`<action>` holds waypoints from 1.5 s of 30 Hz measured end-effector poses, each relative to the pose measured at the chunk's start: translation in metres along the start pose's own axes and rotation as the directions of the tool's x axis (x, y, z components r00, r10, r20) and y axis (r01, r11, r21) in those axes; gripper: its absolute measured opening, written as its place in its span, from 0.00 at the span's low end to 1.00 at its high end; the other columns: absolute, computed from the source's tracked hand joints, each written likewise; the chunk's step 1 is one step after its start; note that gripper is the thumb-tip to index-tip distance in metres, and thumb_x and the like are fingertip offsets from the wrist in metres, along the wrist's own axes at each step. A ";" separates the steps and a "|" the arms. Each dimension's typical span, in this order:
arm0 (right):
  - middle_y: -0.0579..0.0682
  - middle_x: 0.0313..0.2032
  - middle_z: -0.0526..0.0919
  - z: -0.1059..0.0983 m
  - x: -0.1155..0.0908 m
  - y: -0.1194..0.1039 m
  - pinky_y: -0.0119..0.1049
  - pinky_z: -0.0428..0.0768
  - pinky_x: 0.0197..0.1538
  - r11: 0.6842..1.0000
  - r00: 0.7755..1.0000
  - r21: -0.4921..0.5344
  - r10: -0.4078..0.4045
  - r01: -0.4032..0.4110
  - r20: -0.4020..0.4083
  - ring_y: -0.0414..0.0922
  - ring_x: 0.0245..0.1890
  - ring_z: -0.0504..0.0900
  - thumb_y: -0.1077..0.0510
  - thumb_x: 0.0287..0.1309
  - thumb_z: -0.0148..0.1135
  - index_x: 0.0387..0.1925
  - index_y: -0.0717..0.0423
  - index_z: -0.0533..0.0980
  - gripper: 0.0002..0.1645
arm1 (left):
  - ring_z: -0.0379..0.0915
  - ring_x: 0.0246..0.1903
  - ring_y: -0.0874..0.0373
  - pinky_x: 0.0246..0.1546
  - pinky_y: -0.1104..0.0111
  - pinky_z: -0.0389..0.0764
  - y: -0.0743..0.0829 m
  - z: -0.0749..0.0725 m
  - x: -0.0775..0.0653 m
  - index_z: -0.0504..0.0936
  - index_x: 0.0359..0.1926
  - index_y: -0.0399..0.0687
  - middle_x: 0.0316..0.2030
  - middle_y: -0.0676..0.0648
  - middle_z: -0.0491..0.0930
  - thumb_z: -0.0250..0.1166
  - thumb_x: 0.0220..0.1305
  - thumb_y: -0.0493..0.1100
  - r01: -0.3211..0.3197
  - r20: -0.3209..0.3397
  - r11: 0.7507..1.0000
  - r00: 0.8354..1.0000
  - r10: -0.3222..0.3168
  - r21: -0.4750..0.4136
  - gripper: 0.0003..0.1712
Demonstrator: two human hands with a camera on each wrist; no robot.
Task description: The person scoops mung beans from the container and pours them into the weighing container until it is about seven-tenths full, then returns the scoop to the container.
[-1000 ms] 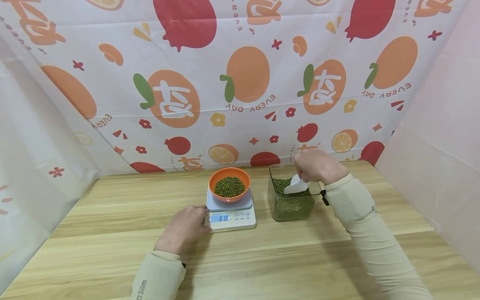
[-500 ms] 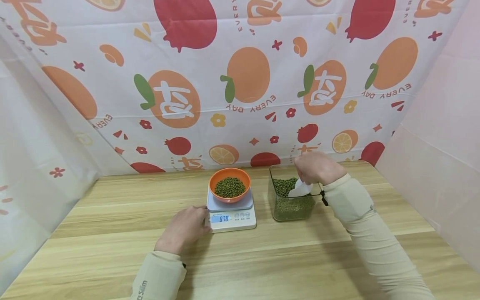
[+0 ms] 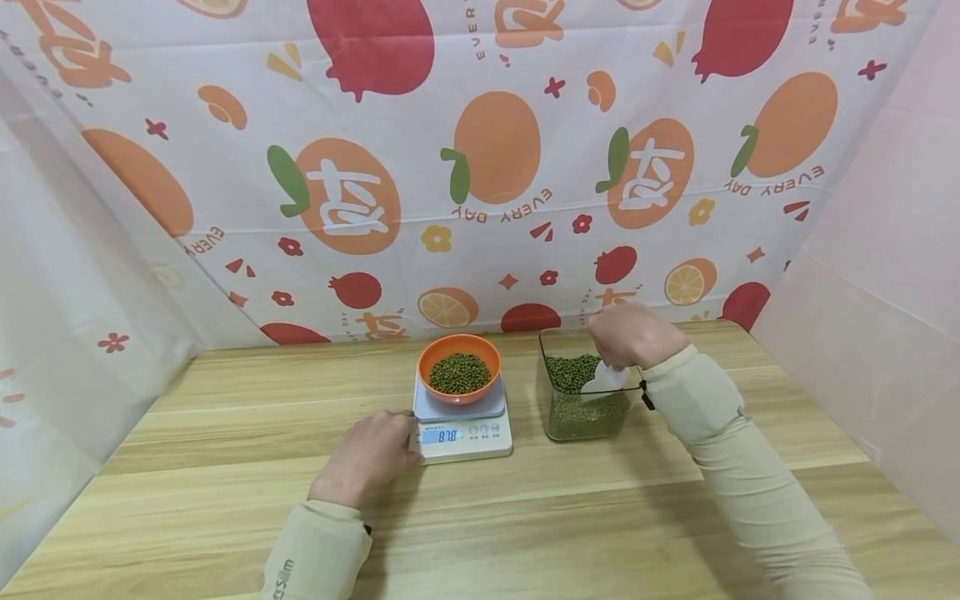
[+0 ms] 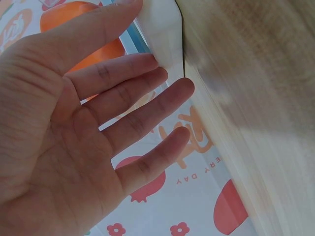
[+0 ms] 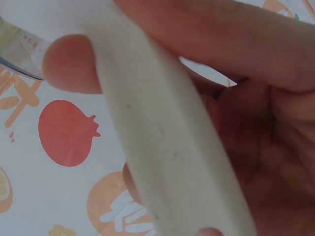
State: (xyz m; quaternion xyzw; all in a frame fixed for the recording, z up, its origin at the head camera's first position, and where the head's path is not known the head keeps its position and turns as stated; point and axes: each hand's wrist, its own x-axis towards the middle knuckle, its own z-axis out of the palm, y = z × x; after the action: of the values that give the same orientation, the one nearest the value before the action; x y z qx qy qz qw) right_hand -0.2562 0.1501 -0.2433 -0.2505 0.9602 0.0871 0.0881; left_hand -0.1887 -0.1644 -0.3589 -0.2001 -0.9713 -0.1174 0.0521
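My right hand (image 3: pixel 636 335) grips the handle of a white scoop (image 3: pixel 606 379), whose blade dips among green mung beans (image 3: pixel 570 372) in a clear square container (image 3: pixel 558 421). In the right wrist view the scoop's handle (image 5: pixel 162 132) runs between thumb and fingers. My left hand (image 3: pixel 369 460) touches the left side of a white kitchen scale (image 3: pixel 465 448) with its fingertips. Seen in the left wrist view, its fingers (image 4: pixel 142 118) are spread and nearly straight. On the scale's platform stands an orange bowl (image 3: pixel 487 385) with more mung beans (image 3: pixel 459 373); the display reads 87.8.
Scale and container stand side by side near the back edge of a wooden table (image 3: pixel 495 533), a gap between them. Behind hangs a white curtain (image 3: pixel 420 183) printed with fruit. Pale sheets (image 3: pixel 892 275) close off both sides.
In the container the scoop has shifted slightly right and turned, its blade lower among the beans. My left hand, the scale and the 87.8 reading stay the same.
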 end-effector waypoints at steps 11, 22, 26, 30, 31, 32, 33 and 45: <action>0.47 0.17 0.65 0.006 0.011 -0.008 0.32 0.63 0.19 1.000 0.998 -0.027 0.014 -0.012 0.066 0.40 0.16 0.58 0.75 0.36 0.53 0.15 0.53 0.69 0.14 | 0.62 0.19 0.60 0.22 0.66 0.71 0.000 0.000 0.000 0.77 0.23 0.44 0.20 0.53 0.72 0.72 0.39 0.38 0.002 0.006 1.000 1.000 -0.002 0.005 0.10; 0.50 0.20 0.67 0.019 0.020 -0.013 0.33 0.65 0.19 0.997 0.998 -0.067 -0.041 0.044 0.043 0.42 0.19 0.62 0.77 0.35 0.48 0.16 0.54 0.68 0.15 | 0.63 0.19 0.61 0.23 0.66 0.72 0.000 -0.001 0.000 0.78 0.24 0.43 0.21 0.52 0.74 0.72 0.39 0.38 -0.001 0.010 1.000 1.000 0.001 0.006 0.11; 0.47 0.16 0.64 0.024 0.022 -0.013 0.32 0.63 0.18 0.997 0.997 -0.044 -0.069 0.071 0.037 0.40 0.16 0.58 0.77 0.35 0.48 0.13 0.52 0.65 0.17 | 0.63 0.19 0.61 0.21 0.66 0.71 0.000 0.000 0.000 0.78 0.24 0.43 0.21 0.52 0.73 0.72 0.39 0.38 0.003 0.012 1.000 1.000 -0.003 0.001 0.11; 0.45 0.13 0.59 0.030 0.023 -0.012 0.30 0.60 0.17 0.995 0.995 -0.010 -0.101 0.101 0.016 0.38 0.14 0.54 0.76 0.37 0.49 0.09 0.50 0.61 0.20 | 0.62 0.19 0.61 0.21 0.66 0.71 0.000 0.000 -0.001 0.78 0.25 0.43 0.21 0.52 0.74 0.73 0.39 0.38 0.003 0.010 1.000 1.000 -0.003 0.003 0.11; 0.45 0.13 0.58 0.031 0.023 -0.011 0.30 0.60 0.17 0.995 0.995 0.002 -0.101 0.101 0.013 0.38 0.14 0.54 0.76 0.38 0.48 0.08 0.49 0.60 0.20 | 0.62 0.19 0.61 0.21 0.66 0.71 0.000 0.000 -0.001 0.78 0.25 0.43 0.21 0.52 0.74 0.72 0.39 0.38 0.001 0.009 1.000 1.000 -0.001 0.004 0.11; 0.44 0.12 0.57 0.032 0.024 -0.011 0.30 0.59 0.17 0.995 0.995 0.010 -0.101 0.100 0.011 0.38 0.14 0.53 0.76 0.38 0.48 0.08 0.49 0.60 0.21 | 0.62 0.19 0.61 0.21 0.67 0.71 0.000 0.000 -0.001 0.78 0.25 0.43 0.21 0.52 0.74 0.72 0.39 0.38 0.000 0.008 1.000 1.000 0.000 0.004 0.11; 0.44 0.12 0.56 0.033 0.024 -0.011 0.30 0.58 0.16 0.995 0.995 0.015 -0.103 0.103 0.007 0.38 0.14 0.52 0.76 0.39 0.48 0.08 0.49 0.60 0.21 | 0.62 0.19 0.61 0.21 0.67 0.71 0.000 0.000 -0.001 0.78 0.25 0.43 0.21 0.52 0.74 0.72 0.39 0.38 0.000 0.006 1.000 1.000 0.000 0.003 0.11; 0.44 0.11 0.58 0.043 0.022 -0.008 0.31 0.62 0.18 0.992 0.990 0.020 -0.125 0.126 -0.063 0.38 0.14 0.56 0.74 0.44 0.47 0.09 0.49 0.60 0.21 | 0.62 0.18 0.60 0.20 0.67 0.70 0.001 -0.001 -0.001 0.78 0.24 0.42 0.20 0.52 0.73 0.71 0.39 0.37 -0.005 -0.007 1.000 1.000 0.005 -0.003 0.10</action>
State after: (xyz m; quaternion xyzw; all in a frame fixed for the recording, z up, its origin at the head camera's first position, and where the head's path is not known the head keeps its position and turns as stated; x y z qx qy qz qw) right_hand -0.2658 0.1425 -0.2903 -0.3120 0.9457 0.0618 0.0667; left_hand -0.1869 -0.1642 -0.3575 -0.2022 -0.9705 -0.1192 0.0555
